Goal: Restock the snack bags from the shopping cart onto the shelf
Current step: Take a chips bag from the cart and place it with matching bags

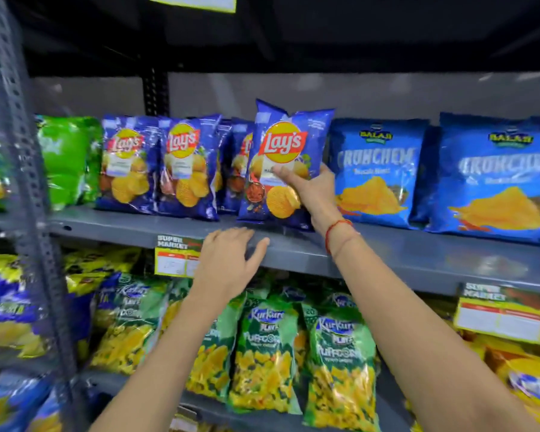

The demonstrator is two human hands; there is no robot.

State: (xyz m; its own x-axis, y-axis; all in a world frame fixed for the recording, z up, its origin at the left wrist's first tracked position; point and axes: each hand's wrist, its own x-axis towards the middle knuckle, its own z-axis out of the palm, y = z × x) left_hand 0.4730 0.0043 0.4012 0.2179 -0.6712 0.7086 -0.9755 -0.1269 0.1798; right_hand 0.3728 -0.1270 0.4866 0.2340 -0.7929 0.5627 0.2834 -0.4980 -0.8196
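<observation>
My right hand (309, 188) grips a blue Lay's bag (286, 145) by its lower right side, holding it upright on the grey shelf board (418, 260). The bag stands in front of other blue Lay's bags (184, 163) lined up to its left. My left hand (228, 263) hovers with fingers spread at the shelf's front edge, just below the held bag, holding nothing. The shopping cart is out of view.
Light blue Crunchem bags (378, 169) stand right of the held bag, green bags (66, 157) at the far left. Kurkure Puffcorn bags (265, 353) fill the shelf below. Price tags (176, 257) hang on the shelf edge. A perforated metal upright (22, 182) stands at the left.
</observation>
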